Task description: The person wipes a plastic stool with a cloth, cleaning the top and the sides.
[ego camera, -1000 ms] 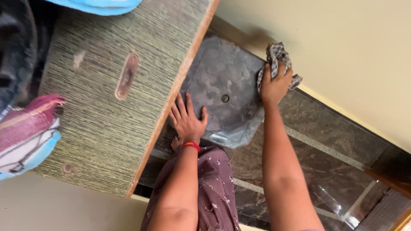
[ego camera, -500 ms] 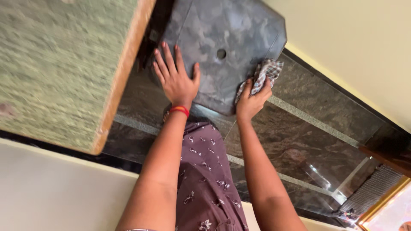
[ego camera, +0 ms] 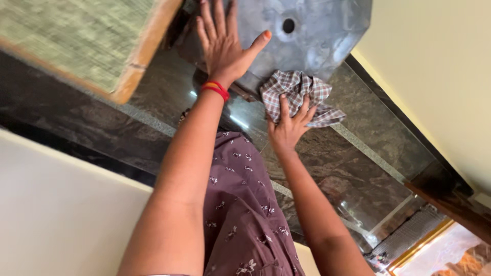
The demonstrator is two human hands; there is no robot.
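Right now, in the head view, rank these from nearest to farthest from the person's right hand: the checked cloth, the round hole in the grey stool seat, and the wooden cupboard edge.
From the right hand:
1. Checked cloth: under the fingers, touching.
2. Round hole: above, in the grey stool seat.
3. Wooden cupboard edge: far left, beyond the left hand.

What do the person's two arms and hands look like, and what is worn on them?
Both arms are bare, with no sleeves in view. The left hand has orange-red painted nails, and a red and orange thread bangle circles its wrist. The right hand wears no ring, band or glove that shows.
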